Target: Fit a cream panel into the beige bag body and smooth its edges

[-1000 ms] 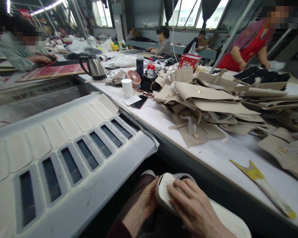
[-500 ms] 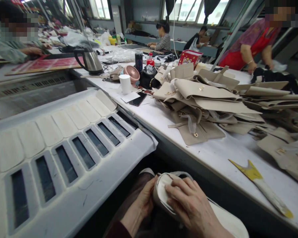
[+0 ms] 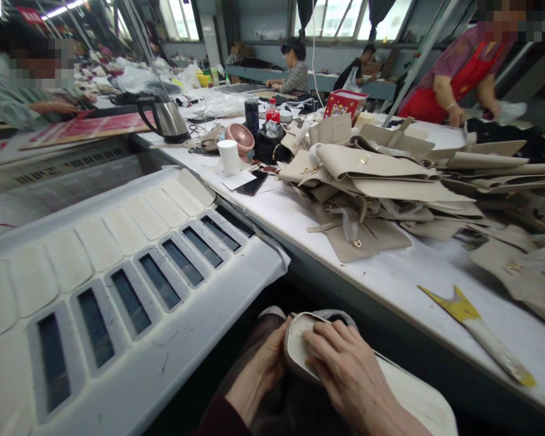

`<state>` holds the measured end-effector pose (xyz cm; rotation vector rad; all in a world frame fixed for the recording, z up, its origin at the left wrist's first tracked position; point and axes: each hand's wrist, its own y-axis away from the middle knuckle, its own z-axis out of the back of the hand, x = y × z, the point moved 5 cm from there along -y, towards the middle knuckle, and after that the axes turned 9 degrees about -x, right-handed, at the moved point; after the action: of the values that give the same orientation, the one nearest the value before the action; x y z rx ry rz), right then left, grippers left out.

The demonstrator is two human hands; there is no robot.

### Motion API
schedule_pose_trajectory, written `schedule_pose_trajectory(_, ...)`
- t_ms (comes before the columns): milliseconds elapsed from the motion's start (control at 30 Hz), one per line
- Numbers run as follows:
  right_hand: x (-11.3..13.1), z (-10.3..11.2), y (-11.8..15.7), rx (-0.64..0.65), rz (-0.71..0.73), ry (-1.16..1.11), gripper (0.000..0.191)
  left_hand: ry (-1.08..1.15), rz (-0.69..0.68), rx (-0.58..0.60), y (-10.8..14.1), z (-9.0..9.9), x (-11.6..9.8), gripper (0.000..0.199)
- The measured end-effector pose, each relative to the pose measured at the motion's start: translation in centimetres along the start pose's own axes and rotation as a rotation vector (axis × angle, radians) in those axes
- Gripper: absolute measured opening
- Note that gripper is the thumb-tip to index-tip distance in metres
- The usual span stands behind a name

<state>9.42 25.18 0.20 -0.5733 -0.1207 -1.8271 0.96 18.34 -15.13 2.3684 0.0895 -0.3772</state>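
Over my lap, a cream bag piece (image 3: 298, 345) with a rounded, raised rim is held between my hands. My left hand (image 3: 267, 360) grips the piece's left edge, its thumb and fingers closed round the rim. With curled fingers pressed together, my right hand (image 3: 349, 369) lies across the pale inner face and takes hold of the piece, covering much of it. Below my right wrist a long cream panel with rounded corners (image 3: 418, 393) extends toward the lower right; whether it is joined to the held piece is hidden.
Cream panels (image 3: 118, 233) and grey-framed pieces with dark slots (image 3: 134, 303) line the left board. Beige bag parts (image 3: 381, 175) are heaped on the white table, near a yellow-ended tool (image 3: 476, 333). Behind are a cup (image 3: 228, 157), fan (image 3: 240, 138), kettle (image 3: 166, 118) and several co-workers.
My right fingers have shifted slightly over the pale face, and the piece has turned a little with its rim showing more. The whole view has moved slightly.
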Motion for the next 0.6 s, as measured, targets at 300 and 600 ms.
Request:
schedule_pose_trajectory(300, 0.4, 1.0, -1.0, 0.086, -0.046, -0.067, 0.017, -0.03, 0.022, -0.063, 0.0, 1.7, 0.0, 0.039)
schedule_pose_trajectory(600, 0.0, 0.1, -1.7, 0.137, -0.122, 0.019, 0.02, -0.09, -0.053, -0.053, -0.1, 1.5, -0.5, 0.043)
